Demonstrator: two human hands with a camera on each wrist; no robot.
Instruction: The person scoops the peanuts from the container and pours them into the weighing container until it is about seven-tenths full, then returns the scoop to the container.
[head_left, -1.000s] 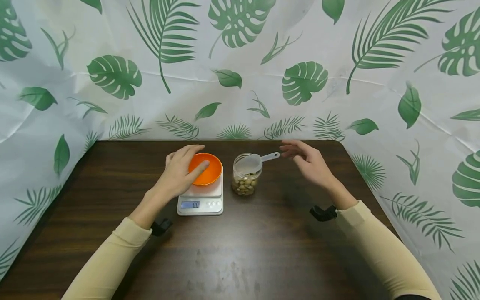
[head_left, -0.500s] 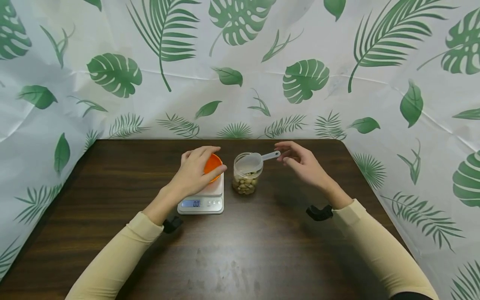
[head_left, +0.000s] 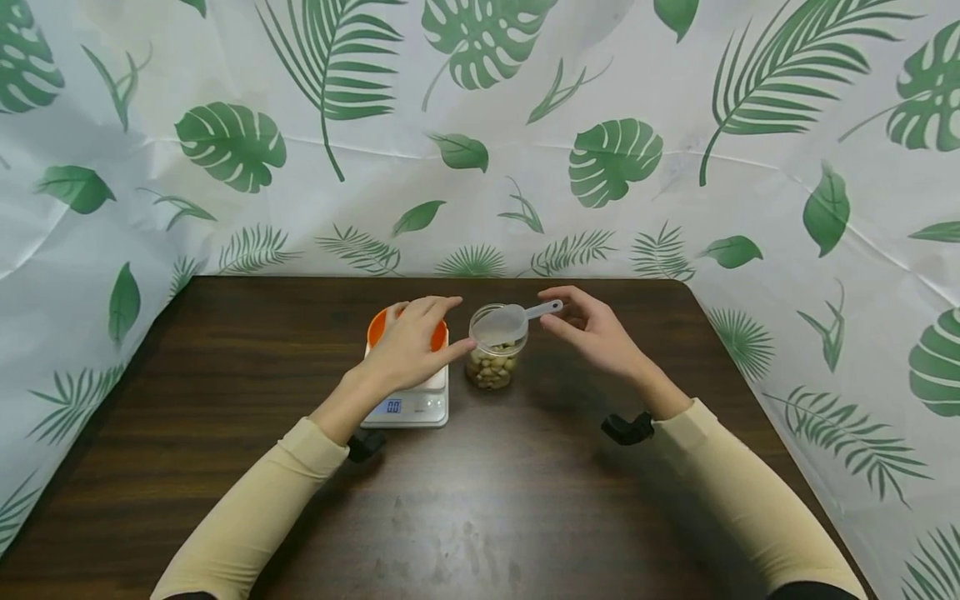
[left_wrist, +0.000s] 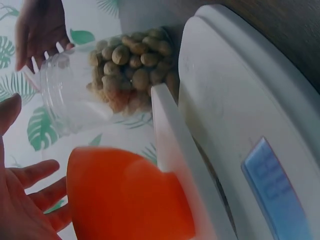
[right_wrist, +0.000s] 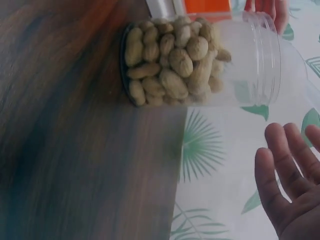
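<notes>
A clear jar (left_wrist: 82,112) stands on the table, partly filled with unshelled peanuts (right_wrist: 175,65). Across its mouth lies a white translucent scoop (head_left: 501,325), its handle pointing right. My right hand (head_left: 596,333) is beside that handle, thumb and fingers apart around its end; in the right wrist view they pinch nothing. Left of the jar, an orange bowl (left_wrist: 125,195) sits on a white kitchen scale (head_left: 427,412) whose display reads 0.0. My left hand (head_left: 408,346) hovers over the bowl with fingers spread, hiding part of it. Its thumb tip is close to the jar's rim.
The dark wooden table (head_left: 480,500) extends in front of the scale and jar and to both sides. Just behind its back edge hangs a white sheet (head_left: 337,208) printed with green leaves. A black wrist mount (head_left: 628,428) shows under my right forearm.
My left hand has moved right across the bowl toward the jar. My right hand has come left, closer to the scoop's handle. Bowl, scale, jar and scoop stay in place.
</notes>
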